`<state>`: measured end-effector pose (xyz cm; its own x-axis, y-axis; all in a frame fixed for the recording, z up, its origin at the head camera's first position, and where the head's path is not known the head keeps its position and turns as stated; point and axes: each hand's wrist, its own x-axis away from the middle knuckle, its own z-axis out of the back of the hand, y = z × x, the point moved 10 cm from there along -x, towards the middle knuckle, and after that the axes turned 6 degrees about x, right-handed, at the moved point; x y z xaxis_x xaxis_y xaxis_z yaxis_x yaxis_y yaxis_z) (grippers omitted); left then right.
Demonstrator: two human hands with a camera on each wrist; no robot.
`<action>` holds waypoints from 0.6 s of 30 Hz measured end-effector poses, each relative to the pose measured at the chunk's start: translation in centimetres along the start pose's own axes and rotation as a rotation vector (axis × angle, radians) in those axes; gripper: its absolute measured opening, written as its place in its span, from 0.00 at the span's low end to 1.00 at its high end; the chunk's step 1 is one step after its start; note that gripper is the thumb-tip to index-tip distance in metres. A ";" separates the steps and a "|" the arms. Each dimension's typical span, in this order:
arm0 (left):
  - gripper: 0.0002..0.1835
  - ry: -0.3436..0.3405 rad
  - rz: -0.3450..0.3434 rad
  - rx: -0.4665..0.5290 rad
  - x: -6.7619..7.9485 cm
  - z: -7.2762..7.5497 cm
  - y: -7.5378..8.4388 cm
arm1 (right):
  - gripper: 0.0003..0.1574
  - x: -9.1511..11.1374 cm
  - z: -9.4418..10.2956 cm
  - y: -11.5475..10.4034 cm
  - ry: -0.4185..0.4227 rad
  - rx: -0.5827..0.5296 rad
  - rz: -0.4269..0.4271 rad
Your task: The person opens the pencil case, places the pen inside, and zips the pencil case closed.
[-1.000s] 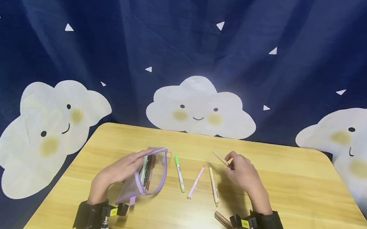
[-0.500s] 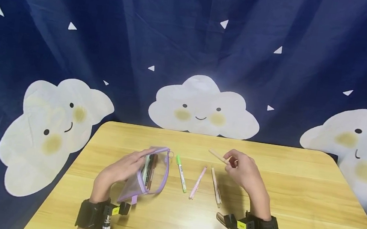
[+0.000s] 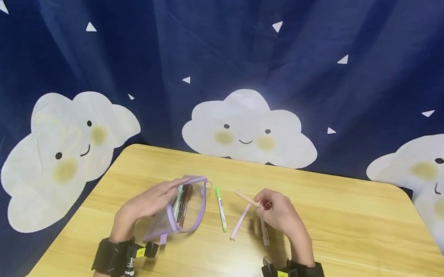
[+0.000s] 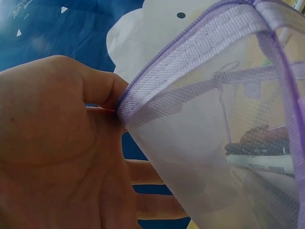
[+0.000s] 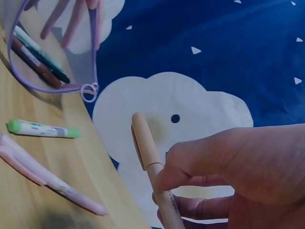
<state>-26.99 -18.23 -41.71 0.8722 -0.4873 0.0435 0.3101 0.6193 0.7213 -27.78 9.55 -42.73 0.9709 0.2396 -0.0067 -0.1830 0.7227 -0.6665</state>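
Observation:
My left hand [image 3: 148, 202] pinches the top corner of a purple mesh pencil case [image 3: 160, 228], its thumb at the zip edge and the other fingers behind the mesh in the left wrist view. The case's mouth gapes, and dark, brown and pale green pens [image 3: 181, 204] show inside. My right hand [image 3: 280, 213] holds a capped beige pen [image 5: 147, 143] above the table, between thumb and fingers, with the cap end pointing away from the hand. Below it lie a pink pen [image 3: 240, 223] and another pale pen [image 3: 264, 233], partly covered by the hand.
A green-capped marker [image 3: 220, 209] lies between the pencil case and the pink pen. Everything rests on a light wooden table [image 3: 345, 207]. Behind it hangs a dark blue curtain [image 3: 169, 23] with cloud prints. Both wrists wear black camera straps.
My right hand has moved left and nearer to me with the beige pen, now overlapping the pink pen's upper end. The left hand keeps its hold on the pencil case.

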 end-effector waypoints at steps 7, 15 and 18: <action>0.25 0.013 0.030 0.008 0.0 0.0 -0.3 | 0.09 -0.4 -1.7 -0.1 -0.011 -0.076 -0.002; 0.25 0.012 0.050 0.019 -0.1 -0.3 -0.3 | 0.08 -0.5 -3.3 -0.6 -0.039 -0.191 0.010; 0.25 0.027 0.059 0.018 0.1 0.1 -0.4 | 0.09 -0.9 -3.8 -1.3 -0.052 -0.221 0.042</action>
<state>-27.06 -18.58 -41.90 0.8985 -0.4337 0.0678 0.2514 0.6350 0.7305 -27.88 5.95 -44.67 0.9527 0.3039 -0.0036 -0.1795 0.5531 -0.8136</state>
